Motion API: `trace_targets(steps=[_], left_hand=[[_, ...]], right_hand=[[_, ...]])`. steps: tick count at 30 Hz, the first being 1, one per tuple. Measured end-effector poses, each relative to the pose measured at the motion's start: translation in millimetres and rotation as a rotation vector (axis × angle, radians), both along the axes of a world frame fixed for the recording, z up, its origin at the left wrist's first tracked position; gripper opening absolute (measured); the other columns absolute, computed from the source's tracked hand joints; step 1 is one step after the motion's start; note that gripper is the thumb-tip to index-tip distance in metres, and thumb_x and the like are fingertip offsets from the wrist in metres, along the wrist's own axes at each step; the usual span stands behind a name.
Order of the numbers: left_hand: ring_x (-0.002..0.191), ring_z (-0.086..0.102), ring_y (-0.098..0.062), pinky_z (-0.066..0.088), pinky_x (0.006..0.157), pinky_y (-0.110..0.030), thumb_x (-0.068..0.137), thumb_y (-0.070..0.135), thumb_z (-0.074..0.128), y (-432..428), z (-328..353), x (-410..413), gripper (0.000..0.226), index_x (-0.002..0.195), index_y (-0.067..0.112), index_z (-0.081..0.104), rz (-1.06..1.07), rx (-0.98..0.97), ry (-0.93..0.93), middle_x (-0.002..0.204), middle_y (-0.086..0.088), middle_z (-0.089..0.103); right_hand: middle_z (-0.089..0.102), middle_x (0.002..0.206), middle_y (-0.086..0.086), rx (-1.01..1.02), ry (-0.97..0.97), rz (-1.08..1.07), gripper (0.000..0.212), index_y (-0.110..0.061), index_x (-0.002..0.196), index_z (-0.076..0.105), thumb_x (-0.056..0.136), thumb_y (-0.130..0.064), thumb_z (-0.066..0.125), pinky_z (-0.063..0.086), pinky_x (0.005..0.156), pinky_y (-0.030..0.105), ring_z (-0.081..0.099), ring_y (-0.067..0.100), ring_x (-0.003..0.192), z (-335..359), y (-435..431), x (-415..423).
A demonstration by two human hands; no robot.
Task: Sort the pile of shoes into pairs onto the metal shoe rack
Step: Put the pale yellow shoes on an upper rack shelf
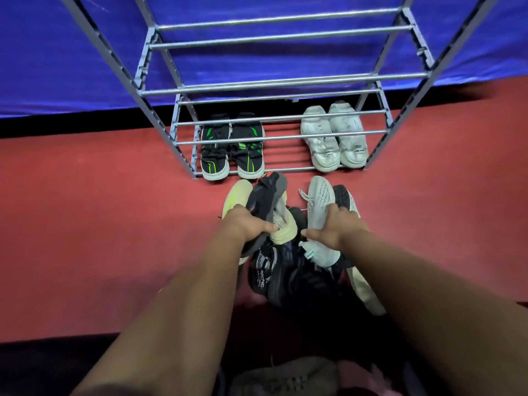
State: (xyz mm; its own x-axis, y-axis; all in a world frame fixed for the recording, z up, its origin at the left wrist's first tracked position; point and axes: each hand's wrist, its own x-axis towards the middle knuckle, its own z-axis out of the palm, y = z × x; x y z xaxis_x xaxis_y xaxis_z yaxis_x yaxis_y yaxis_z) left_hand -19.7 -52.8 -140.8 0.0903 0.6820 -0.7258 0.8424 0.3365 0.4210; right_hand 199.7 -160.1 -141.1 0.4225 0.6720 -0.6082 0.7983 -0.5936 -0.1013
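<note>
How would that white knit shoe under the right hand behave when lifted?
The white knit shoe probably feels light and somewhat floppy, since its upper looks soft. Its loose lace could snag on the dark shoes beneath. The right hand has a grip on its middle.

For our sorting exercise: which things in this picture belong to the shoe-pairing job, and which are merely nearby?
Part of the job:
metal shoe rack
black-and-green pair
white pair
shoe pile
grey shoe in left hand
white shoe under right hand

Just nearby:
blue cloth
red floor
</note>
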Motion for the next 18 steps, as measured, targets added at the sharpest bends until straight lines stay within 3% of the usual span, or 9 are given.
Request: trace_targets(steps=[3, 7, 11, 13, 16, 18], left_hand=[[0.096, 0.073, -0.022, 0.059, 0.095, -0.041, 0.049, 0.044, 0.099, -5, 11, -9, 0.078, 0.114, 0.02, 0.064, 0.021, -0.017, -0.122, 0.106, 0.001, 0.075], [0.098, 0.07, -0.017, 0.056, 0.097, -0.038, 0.061, 0.032, 0.099, -13, 25, -13, 0.062, 0.111, 0.026, 0.061, -0.092, 0.03, -0.189, 0.108, 0.006, 0.073], [0.093, 0.072, -0.011, 0.059, 0.08, -0.031, 0.065, 0.054, 0.095, -32, 34, 5, 0.059, 0.11, 0.027, 0.067, -0.192, -0.038, -0.247, 0.105, 0.008, 0.075], [0.097, 0.07, -0.011, 0.059, 0.076, -0.032, 0.073, 0.057, 0.09, -40, 34, 16, 0.055, 0.113, 0.028, 0.066, -0.22, -0.047, -0.292, 0.111, 0.008, 0.073], [0.098, 0.065, -0.01, 0.055, 0.085, -0.035, 0.086, 0.046, 0.084, -43, 33, 24, 0.034, 0.112, 0.034, 0.065, -0.224, -0.053, -0.368, 0.112, 0.007, 0.068], [0.097, 0.064, -0.012, 0.055, 0.087, -0.035, 0.092, 0.036, 0.077, -39, 24, 27, 0.032, 0.121, 0.03, 0.066, -0.216, -0.036, -0.343, 0.112, 0.002, 0.069]], right_hand=[[0.051, 0.145, 0.007, -0.06, -0.029, -0.034, 0.108, -0.015, 0.147, 0.039, 0.07, -0.087, 0.066, 0.045, 0.104, 0.047, 0.055, 0.034, 0.131, 1, -15, -16], [0.055, 0.138, 0.01, -0.001, 0.046, -0.119, 0.071, -0.013, 0.136, 0.044, 0.084, -0.052, 0.073, 0.051, 0.099, 0.044, 0.06, 0.034, 0.122, -2, -20, -10], [0.067, 0.124, 0.019, 0.158, 0.188, -0.344, 0.05, -0.003, 0.125, 0.059, 0.092, -0.041, 0.062, 0.048, 0.084, 0.035, 0.064, 0.039, 0.113, -5, -12, 15], [0.071, 0.119, 0.022, 0.221, 0.291, -0.466, 0.057, 0.001, 0.115, 0.067, 0.098, -0.049, 0.046, 0.049, 0.081, 0.039, 0.067, 0.041, 0.11, -3, -2, 25], [0.074, 0.11, 0.024, 0.234, 0.44, -0.489, 0.06, -0.001, 0.099, 0.068, 0.104, -0.049, 0.032, 0.055, 0.092, 0.05, 0.07, 0.043, 0.103, 4, 8, 31], [0.07, 0.123, 0.025, 0.184, 0.393, -0.375, 0.045, 0.001, 0.113, 0.068, 0.11, -0.032, 0.036, 0.051, 0.098, 0.045, 0.065, 0.041, 0.114, 6, 8, 31]])
